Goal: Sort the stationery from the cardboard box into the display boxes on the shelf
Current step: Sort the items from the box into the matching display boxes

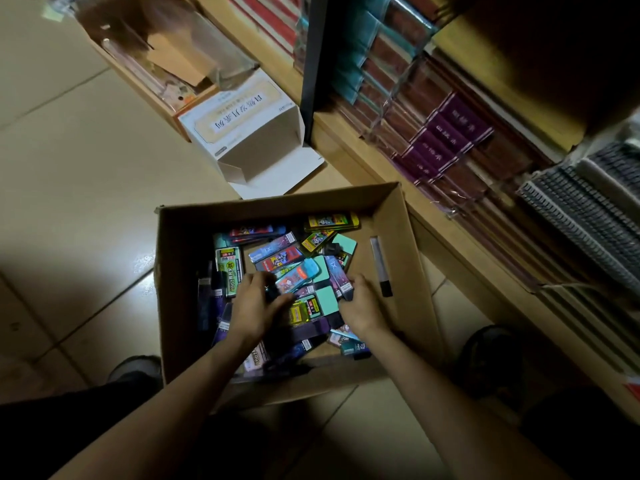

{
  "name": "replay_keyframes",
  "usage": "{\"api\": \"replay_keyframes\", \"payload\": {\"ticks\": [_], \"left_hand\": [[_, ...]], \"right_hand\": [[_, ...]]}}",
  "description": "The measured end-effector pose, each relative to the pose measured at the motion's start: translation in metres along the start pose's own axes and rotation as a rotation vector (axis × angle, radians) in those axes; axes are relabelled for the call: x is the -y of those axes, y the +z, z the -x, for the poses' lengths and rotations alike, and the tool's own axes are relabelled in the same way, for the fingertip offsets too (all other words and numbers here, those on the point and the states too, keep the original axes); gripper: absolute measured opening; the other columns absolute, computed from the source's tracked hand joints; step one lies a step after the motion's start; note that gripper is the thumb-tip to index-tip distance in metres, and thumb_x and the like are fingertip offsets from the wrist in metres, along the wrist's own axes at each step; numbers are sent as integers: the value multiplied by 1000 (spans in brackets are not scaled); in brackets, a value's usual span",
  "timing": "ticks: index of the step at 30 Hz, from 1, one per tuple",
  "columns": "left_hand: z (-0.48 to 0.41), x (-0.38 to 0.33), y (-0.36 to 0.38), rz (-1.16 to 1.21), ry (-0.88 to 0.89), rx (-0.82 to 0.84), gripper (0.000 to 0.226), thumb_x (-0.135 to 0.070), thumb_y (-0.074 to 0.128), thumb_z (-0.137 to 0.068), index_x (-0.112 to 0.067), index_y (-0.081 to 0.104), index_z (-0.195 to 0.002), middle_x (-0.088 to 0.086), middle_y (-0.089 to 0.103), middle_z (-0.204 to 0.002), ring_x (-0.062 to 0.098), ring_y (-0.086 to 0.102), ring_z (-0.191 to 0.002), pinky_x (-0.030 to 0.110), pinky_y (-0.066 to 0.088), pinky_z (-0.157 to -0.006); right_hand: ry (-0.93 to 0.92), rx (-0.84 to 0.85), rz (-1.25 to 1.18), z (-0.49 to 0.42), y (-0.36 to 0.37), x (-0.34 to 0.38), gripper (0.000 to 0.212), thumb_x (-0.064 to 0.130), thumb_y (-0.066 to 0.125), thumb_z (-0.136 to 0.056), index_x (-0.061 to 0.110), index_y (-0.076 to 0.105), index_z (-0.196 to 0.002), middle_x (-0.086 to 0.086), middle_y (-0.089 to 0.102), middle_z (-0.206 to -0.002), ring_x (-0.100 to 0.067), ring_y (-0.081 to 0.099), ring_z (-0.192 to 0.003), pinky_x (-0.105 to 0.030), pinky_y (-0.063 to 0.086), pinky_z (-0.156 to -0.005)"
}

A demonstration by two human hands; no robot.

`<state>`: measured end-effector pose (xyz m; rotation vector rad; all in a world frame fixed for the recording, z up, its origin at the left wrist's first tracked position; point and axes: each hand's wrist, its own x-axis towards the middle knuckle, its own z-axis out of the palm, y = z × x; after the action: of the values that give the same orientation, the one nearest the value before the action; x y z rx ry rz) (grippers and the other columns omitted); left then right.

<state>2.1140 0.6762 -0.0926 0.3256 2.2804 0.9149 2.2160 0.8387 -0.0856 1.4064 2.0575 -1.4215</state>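
An open cardboard box (412,271) sits on the tiled floor, holding several small flat stationery packs (277,254) in purple, teal, yellow and blue. Both my hands are inside it. My left hand (256,306) has its fingers curled round a small dark item among the packs. My right hand (360,306) pinches a purple-and-white pack (341,275) at its fingertips. A grey marker pen (381,263) lies along the box's right side. A white display box (249,133) lies open on the floor beyond the cardboard box, beside the shelf.
A wooden shelf (433,216) runs along the right, stocked with wrapped notebooks (446,133) and spiral-bound pads (581,209). A brown carton (156,57) with paper items stands at the back left. My shoes (135,368) flank the box.
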Motion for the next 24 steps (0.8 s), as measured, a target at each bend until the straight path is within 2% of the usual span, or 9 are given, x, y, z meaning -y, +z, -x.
{"api": "replay_keyframes", "payload": {"ticks": [3,6,9,11,13,15,18,21,24], "left_hand": [[-4,-3,1,-7,-41,18,46,-34,74,-78,-10,52,-111,6,56,-109,20,55,-97,38,51,-87],[-1,-6,3,5,-70,83,41,-29,74,-79,-8,50,-106,5,57,-101,21,56,-91,38,51,-80],[0,-6,4,-43,-33,186,30,-25,71,-83,-8,53,-100,-6,54,-81,6,51,-72,14,42,-57],[0,-5,3,-52,-18,252,27,-23,69,-85,-4,57,-100,-9,51,-75,1,48,-66,10,40,-49],[0,-4,0,-38,-16,277,26,-22,69,-85,-5,56,-101,-3,54,-80,11,53,-72,11,37,-54],[2,-3,-1,-1,-28,268,25,-20,67,-87,-6,53,-102,3,57,-90,17,54,-82,16,39,-59],[6,-3,-2,42,-43,216,19,-16,60,-92,-10,44,-100,5,56,-98,14,53,-81,11,37,-56],[10,-6,-7,104,-52,187,19,-17,53,-96,-8,41,-107,5,55,-102,16,55,-86,17,42,-60],[13,-12,-12,185,-62,207,25,-16,49,-97,-6,38,-118,9,57,-107,21,58,-89,27,47,-67]], "right_hand": [[69,-6,-115,2,5,2,30,6,54,-86,24,45,-107,-13,48,-121,-17,53,-73,-19,39,-48],[77,10,-190,3,6,2,34,6,62,-83,23,44,-106,-4,36,-118,-11,48,-79,-20,45,-61],[69,62,-264,8,9,0,44,-3,65,-81,12,46,-116,8,39,-99,-9,54,-84,-8,46,-56],[83,91,-303,9,12,-1,45,-4,66,-81,10,47,-120,2,52,-105,-16,58,-94,-20,52,-71],[108,108,-333,10,14,-1,44,1,66,-82,12,48,-121,-7,56,-113,-18,57,-98,-25,49,-74],[132,113,-360,13,14,-3,36,6,66,-85,14,50,-116,-7,56,-108,-11,56,-85,-18,45,-59],[134,65,-407,17,12,-12,23,3,60,-88,14,50,-104,-15,59,-111,-10,57,-75,-12,43,-46],[130,-14,-456,22,3,-15,25,-1,57,-89,15,53,-109,-15,60,-117,-27,63,-92,-27,51,-64],[117,-41,-458,26,-16,-19,29,-1,57,-89,18,56,-111,-15,64,-113,-29,65,-93,-34,54,-65]]}}
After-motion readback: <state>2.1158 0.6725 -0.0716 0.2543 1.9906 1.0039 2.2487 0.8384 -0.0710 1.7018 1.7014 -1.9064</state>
